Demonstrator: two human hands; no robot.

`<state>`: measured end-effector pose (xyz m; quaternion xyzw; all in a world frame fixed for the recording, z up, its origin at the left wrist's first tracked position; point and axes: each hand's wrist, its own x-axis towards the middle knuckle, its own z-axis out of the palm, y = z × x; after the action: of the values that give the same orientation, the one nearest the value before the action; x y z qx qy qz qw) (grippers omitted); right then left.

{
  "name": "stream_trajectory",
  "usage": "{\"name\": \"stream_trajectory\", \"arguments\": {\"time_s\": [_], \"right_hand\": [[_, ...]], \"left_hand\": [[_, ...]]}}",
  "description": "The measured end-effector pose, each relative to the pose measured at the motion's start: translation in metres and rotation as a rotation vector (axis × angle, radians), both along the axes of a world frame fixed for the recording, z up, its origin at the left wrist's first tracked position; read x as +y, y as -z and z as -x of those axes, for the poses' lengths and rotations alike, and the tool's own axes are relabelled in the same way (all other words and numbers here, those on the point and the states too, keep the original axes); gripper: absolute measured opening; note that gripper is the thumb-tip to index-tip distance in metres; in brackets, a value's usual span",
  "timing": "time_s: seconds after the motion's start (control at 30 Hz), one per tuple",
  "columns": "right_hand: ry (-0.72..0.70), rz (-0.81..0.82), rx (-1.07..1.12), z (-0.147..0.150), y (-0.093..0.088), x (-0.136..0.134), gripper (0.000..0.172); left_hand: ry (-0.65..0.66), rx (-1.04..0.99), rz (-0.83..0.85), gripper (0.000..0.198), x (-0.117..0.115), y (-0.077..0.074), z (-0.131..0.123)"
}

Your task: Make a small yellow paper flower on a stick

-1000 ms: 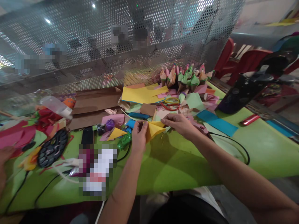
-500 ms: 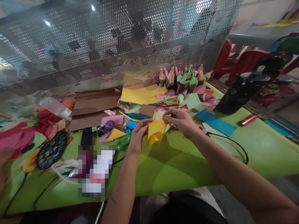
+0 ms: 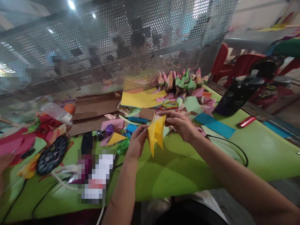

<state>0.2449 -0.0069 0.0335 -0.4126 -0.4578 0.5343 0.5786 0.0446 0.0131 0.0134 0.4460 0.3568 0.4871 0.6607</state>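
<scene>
A folded piece of yellow paper [image 3: 156, 132] is held up over the green table, its creased lower edge standing open in points. My left hand [image 3: 137, 140] is closed on its left edge, thumb against the near face. At the upper right corner is my right hand [image 3: 181, 125], thumb and fingers closed about the edge; the fingertips are partly hidden. Just behind the paper lie a brown paper piece [image 3: 147, 113] and a bundle of yellow and red cords [image 3: 170, 104]. Crumpled green wrap [image 3: 123, 146] lies near my left wrist.
Paper ice-cream cones [image 3: 185, 82] stand at the back by a perforated metal screen [image 3: 98, 72]. A black tumbler [image 3: 239, 95], a red lighter-like object [image 3: 247, 122] and blue paper [image 3: 215, 125] are at right. A phone [image 3: 87, 142], cables and a black oval tray [image 3: 52, 155] lie left. Another person's hand [image 3: 6, 162] shows at far left.
The yellow paper has turned, so its lower edge now opens toward me in points. My right hand has shifted slightly at the corner; my left hand keeps its hold. The view tilted slightly.
</scene>
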Motion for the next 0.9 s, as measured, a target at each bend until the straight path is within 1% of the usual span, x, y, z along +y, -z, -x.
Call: {"name": "stream_trajectory", "arguments": {"time_s": [0.13, 0.33, 0.5, 0.6, 0.7, 0.77, 0.9], "right_hand": [[0.009, -0.003, -0.016, 0.002, 0.002, 0.003, 0.033], [0.029, -0.001, -0.005, 0.008, 0.003, 0.005, 0.025], [0.071, -0.012, 0.004, 0.01, 0.005, 0.004, 0.016], [0.05, -0.055, -0.077, 0.009, 0.004, 0.003, 0.014], [0.034, -0.13, -0.19, 0.007, 0.004, 0.002, 0.013], [0.025, -0.16, -0.225, 0.006, 0.005, 0.002, 0.013], [0.016, -0.153, -0.245, 0.007, 0.006, 0.002, 0.015]], "left_hand": [[0.006, 0.002, 0.002, 0.038, -0.002, 0.0, -0.001], [-0.045, 0.021, -0.082, 0.038, -0.002, 0.002, -0.002], [-0.084, -0.019, -0.074, 0.044, -0.007, -0.004, -0.004], [-0.11, -0.03, -0.061, 0.044, -0.009, -0.008, -0.005], [-0.121, 0.008, -0.041, 0.043, -0.009, -0.009, -0.005], [-0.123, 0.035, -0.03, 0.043, -0.009, -0.008, -0.005], [-0.14, 0.029, -0.036, 0.048, -0.006, -0.002, -0.006]]}}
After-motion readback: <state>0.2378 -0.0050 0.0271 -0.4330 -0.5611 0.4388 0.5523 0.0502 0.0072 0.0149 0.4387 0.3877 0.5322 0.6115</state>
